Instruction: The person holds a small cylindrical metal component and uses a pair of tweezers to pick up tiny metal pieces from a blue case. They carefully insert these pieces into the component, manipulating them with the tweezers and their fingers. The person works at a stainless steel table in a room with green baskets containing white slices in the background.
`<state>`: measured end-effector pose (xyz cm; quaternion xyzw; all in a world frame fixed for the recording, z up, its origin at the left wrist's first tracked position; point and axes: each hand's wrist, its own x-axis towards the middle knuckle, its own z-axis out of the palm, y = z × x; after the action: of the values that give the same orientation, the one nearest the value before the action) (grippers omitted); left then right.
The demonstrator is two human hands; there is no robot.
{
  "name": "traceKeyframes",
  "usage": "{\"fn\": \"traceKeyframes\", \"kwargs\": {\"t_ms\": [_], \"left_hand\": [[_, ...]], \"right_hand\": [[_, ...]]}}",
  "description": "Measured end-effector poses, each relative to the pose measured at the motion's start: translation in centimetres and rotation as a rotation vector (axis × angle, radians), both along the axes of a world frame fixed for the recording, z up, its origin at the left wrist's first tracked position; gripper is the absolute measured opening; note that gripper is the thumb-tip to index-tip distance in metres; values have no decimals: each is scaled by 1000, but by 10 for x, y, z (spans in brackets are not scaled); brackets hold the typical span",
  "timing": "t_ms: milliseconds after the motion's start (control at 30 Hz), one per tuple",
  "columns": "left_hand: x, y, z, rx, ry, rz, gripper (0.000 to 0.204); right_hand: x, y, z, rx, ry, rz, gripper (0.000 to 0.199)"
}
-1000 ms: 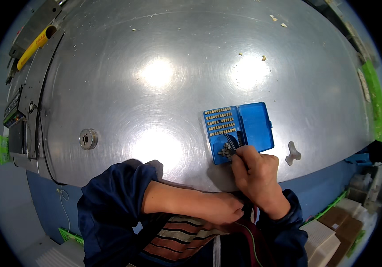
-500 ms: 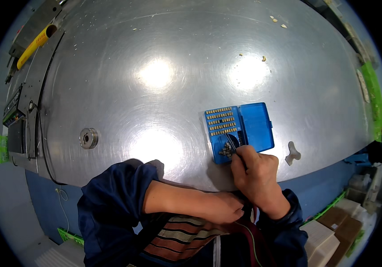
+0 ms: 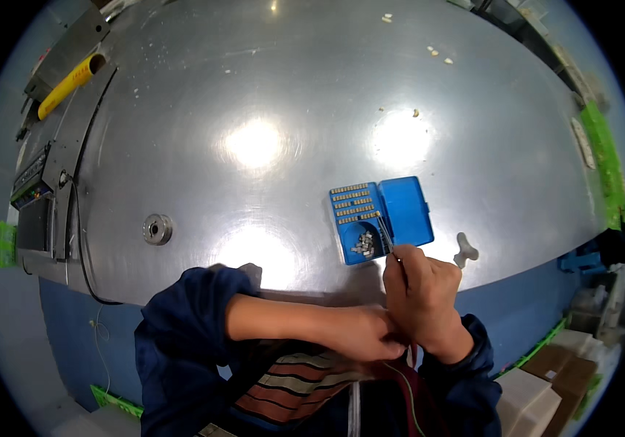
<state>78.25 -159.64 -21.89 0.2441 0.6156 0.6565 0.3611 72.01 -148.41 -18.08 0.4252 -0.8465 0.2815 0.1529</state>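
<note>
Steel table [image 3: 268,95] unchanged; right hand [image 3: 422,291] with tweezers [image 3: 387,240] drawn back from blue box [image 3: 381,218].

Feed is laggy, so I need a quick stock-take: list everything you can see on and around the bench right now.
Metal table: one, silver, fills the view.
Parts box: one, blue, open, right of centre.
Small parts: a pile, pale, in the box's near compartment.
Tweezers: one, metal, tips over the box.
Round fitting: one, metal, left.
White piece: one, right of the box.
Yellow handle: one, far left.
Left hand: below the table edge.
Right hand: holds the tweezers.
</note>
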Motion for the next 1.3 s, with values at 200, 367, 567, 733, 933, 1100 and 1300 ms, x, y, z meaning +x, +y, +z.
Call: {"fn": "traceKeyframes", "kwargs": {"t_ms": [200, 367, 567, 733, 933, 1100, 1300], "left_hand": [[6, -48, 49, 25, -260, 602, 24], [15, -30, 44, 524, -341, 1065, 32], [27, -22, 27, 742, -382, 939, 28], [33, -26, 20, 811, -376, 911, 20], [31, -39, 8, 966, -287, 854, 16], [32, -43, 7, 995, -277, 823, 17], [31, -41, 9, 962, -352, 849, 19]], "right_hand": [[10, 12, 27, -132, 57, 23, 13], [32, 11, 36, -169, -13, 73, 10], [52, 9, 36, -165, -20, 101, 9], [61, 7, 35, -124, 12, 134, 9], [73, 16, 43, -54, -97, 165, 13], [67, 23, 36, -104, -212, 164, 20], [64, 22, 35, -228, -381, 65, 20]]}}
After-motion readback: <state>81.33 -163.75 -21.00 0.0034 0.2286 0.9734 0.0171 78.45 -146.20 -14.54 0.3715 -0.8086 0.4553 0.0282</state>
